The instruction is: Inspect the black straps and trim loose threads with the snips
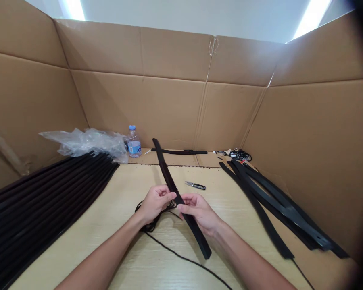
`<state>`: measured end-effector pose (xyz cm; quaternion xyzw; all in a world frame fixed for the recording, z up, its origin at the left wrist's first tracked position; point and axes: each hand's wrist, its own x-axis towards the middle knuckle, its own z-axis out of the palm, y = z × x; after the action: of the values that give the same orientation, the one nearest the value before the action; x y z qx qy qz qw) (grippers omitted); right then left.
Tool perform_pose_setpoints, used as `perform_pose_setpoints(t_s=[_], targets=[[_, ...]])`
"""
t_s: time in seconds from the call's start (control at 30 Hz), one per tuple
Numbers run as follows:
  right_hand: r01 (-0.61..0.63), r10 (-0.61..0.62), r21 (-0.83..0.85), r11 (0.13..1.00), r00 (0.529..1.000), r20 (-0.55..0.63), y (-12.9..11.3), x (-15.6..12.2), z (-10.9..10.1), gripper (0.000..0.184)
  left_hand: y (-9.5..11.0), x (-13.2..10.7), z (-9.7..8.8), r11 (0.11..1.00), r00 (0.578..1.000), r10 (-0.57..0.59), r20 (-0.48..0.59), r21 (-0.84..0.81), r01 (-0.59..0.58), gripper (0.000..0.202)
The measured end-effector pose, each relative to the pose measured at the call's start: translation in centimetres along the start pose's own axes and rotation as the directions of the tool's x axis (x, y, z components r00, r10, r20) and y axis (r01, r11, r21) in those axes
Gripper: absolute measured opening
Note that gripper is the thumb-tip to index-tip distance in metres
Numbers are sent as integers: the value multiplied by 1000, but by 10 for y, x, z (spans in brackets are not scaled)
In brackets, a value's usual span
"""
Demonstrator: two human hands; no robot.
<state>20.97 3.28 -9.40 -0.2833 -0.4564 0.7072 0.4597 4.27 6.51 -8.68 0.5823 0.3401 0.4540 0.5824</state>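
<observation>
Both hands work on one black strip: the left hand (157, 201) pinches it between thumb and finger, and the right hand (199, 211) pinches it just below.

Far to the left of the left hand, many long black strips (53, 201) lie side by side. Beyond that hand and to its left are a crumpled plastic bag (90, 143) and, next to it, a bottle (134, 146) with a blue cap. Under the left hand sits a loose coil of black cord (152, 226); one strand runs toward the right hand, though whether it is held cannot be told. The held strip (178, 198) slants between the hands, its far end beyond the left fingers, its near end below the right hand; small ridges line its edge just above the left fingertips. Beyond both hands another dark strip lies crosswise, and nearer, small snips (195, 185) rest on the table (109, 209). Well right of the right hand is a pile of black strips (272, 203), with tangled wires (240, 155) behind it.
</observation>
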Motion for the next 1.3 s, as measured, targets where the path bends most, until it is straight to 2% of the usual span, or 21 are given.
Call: perform_pose_setpoints(t_s=[0.07, 0.2, 0.33, 0.43, 0.5, 0.6, 0.67, 0.77, 0.87, 1.0, 1.07, 1.13, 1.3], targets=[[27, -27, -45, 999, 1000, 4, -1, -2, 0, 33, 0, 0, 0, 1000, 1000, 15, 11, 25, -15, 43], [77, -77, 6, 997, 997, -17, -2, -3, 5, 38, 1, 1, 2, 996, 998, 56, 33, 65, -58, 39], [90, -86, 69, 994, 994, -67, 0, 2, 7, 34, 4, 2, 4, 987, 995, 99, -18, 133, -96, 39], [68, -57, 76, 995, 989, -136, 1, 4, 6, 45, 3, 3, 5, 990, 997, 76, -33, 124, -72, 39], [42, -35, 57, 998, 992, -119, 1, 4, 5, 46, 2, 3, 4, 990, 997, 68, -39, 123, -63, 40], [24, -21, 36, 999, 997, -74, 0, 1, 5, 37, 0, 3, 3, 990, 998, 65, -11, 125, -63, 41], [12, -9, 42, 999, 998, -69, 0, 1, 5, 40, -1, 3, 2, 992, 998, 63, 14, 111, -64, 39], [44, -40, 78, 996, 998, -56, -1, 1, 4, 37, -2, 4, 2, 994, 999, 50, 19, 92, -52, 38], [75, -67, 117, 990, 996, -67, 0, 3, 4, 30, -2, 4, 2, 996, 998, 51, -20, 75, -50, 38], [65, -65, 54, 996, 998, -15, -1, 2, 2, 40, 0, 2, 1, 997, 999, 48, -2, 52, -48, 40], [58, -58, 2, 998, 998, 18, -1, 0, 1, 37, 1, 1, 0, 996, 998, 54, 20, 76, -56, 41], [67, -67, -9, 998, 998, 10, -2, -1, 1, 34, 2, 0, 0, 992, 998, 57, 34, 112, -61, 42], [104, -104, -2, 995, 995, -6, -5, -3, 2, 42, 4, 0, 2, 983, 995, 89, 42, 157, -95, 38]])
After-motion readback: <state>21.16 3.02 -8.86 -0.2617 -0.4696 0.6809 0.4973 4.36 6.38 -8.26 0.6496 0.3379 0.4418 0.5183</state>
